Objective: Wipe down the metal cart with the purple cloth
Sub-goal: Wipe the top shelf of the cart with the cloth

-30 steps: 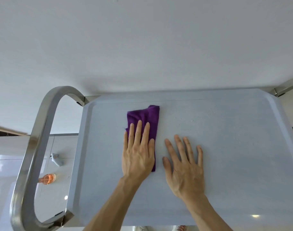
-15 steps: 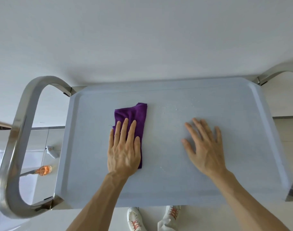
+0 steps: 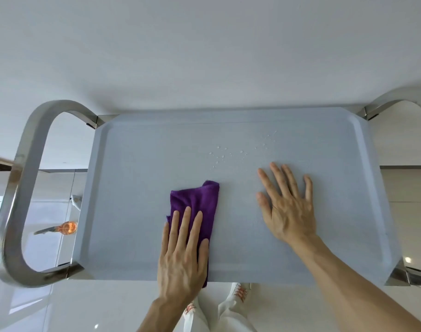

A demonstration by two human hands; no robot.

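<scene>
Cloth on the cart top
Left hand point(image 3: 183, 257) pressed flat on purple cloth point(image 3: 197, 202); right hand point(image 3: 287, 207) spread flat, empty, on metal cart point(image 3: 137, 188); droplets point(image 3: 231, 152) beyond.

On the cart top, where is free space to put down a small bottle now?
The cart top is bare on its left side, between the left handle and the purple cloth under the left hand. The strip right of the right hand is also free. The middle is crowded, and water droplets lie behind the hands.
</scene>
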